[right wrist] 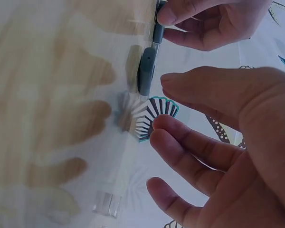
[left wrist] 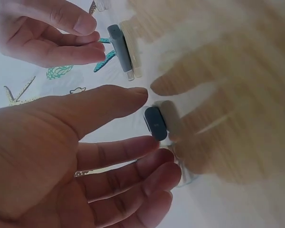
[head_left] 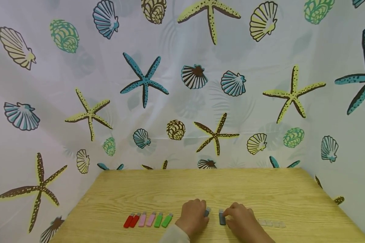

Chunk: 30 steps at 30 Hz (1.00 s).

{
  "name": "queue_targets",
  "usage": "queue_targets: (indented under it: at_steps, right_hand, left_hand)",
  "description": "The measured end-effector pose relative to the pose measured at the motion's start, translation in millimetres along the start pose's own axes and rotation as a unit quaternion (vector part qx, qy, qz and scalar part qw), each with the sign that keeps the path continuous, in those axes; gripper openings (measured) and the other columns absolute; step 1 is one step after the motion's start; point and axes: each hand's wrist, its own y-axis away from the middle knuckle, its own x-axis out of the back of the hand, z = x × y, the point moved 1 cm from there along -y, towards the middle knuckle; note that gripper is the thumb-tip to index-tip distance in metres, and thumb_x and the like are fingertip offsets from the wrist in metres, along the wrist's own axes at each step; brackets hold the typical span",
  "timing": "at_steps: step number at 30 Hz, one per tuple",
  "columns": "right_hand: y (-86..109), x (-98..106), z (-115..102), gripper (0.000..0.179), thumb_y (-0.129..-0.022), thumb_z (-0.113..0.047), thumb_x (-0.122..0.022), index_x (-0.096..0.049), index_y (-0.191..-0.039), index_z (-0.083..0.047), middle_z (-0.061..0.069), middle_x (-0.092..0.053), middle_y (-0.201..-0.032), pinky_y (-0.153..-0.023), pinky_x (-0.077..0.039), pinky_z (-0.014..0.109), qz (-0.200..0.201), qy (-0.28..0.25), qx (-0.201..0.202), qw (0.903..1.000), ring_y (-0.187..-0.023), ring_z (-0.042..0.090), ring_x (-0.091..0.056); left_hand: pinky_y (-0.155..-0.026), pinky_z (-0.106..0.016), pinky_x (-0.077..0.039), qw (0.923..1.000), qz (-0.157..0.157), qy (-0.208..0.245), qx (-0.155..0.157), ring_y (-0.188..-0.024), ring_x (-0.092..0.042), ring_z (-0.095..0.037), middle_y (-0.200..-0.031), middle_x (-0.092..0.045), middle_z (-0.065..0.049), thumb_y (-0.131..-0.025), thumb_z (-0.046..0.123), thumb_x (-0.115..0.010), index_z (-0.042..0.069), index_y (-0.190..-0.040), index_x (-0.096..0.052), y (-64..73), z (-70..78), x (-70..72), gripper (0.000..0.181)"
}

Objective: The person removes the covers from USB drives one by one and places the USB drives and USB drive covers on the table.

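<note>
Two dark grey-blue USB sticks lie on the wooden table between the hands. My left hand [head_left: 193,217] is at the left USB stick [head_left: 207,212]; in the left wrist view that stick [left wrist: 156,123] sits between the spread thumb and index fingertip, with a gap at the thumb. Beside the other USB stick [head_left: 222,217] is my right hand [head_left: 241,219]. The right wrist view shows its thumb and fingers apart, close to but off that stick [right wrist: 146,71]. Both sticks have their metal plugs showing in the head view.
Left of the hands stand pairs of red [head_left: 131,220], pink [head_left: 146,219] and green USB sticks [head_left: 162,220] in a row. Several clear small pieces [head_left: 272,223] lie right of my right hand. A shell-and-starfish curtain [head_left: 176,101] surrounds the table [head_left: 200,185].
</note>
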Motion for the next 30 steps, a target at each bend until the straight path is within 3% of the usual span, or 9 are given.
queue_targets:
  at_steps: [17,30]
  right_hand:
    - [1.6,-0.2,-4.1,0.017,-0.078,-0.009,-0.078,-0.075,-0.094,-0.015,-0.007,-0.055,-0.087,-0.064,-0.035,0.035,-0.011,0.006,0.043,0.999,-0.073,0.008,-0.048]
    - [0.5,2.6,-4.2,0.018,-0.08,-0.015,-0.078,-0.073,-0.097,-0.014,-0.004,-0.057,-0.092,-0.064,-0.037,0.036,-0.026,-0.002,0.056,0.998,-0.076,0.011,-0.051]
  left_hand:
    - [-0.053,-0.028,-0.042,0.9997,0.007,-0.002,-0.025,-0.061,-0.053,-0.013,-0.07,-0.056,0.002,-0.079,0.029,-0.08,0.015,-0.083,-0.064,-2.3,5.2,0.0,0.022]
    - [-0.05,-0.02,-0.035,0.9948,0.039,0.065,-0.068,-0.053,-0.039,-0.004,-0.064,-0.048,0.008,-0.08,0.018,-0.076,0.015,-0.074,-0.066,5.5,-1.3,3.4,0.012]
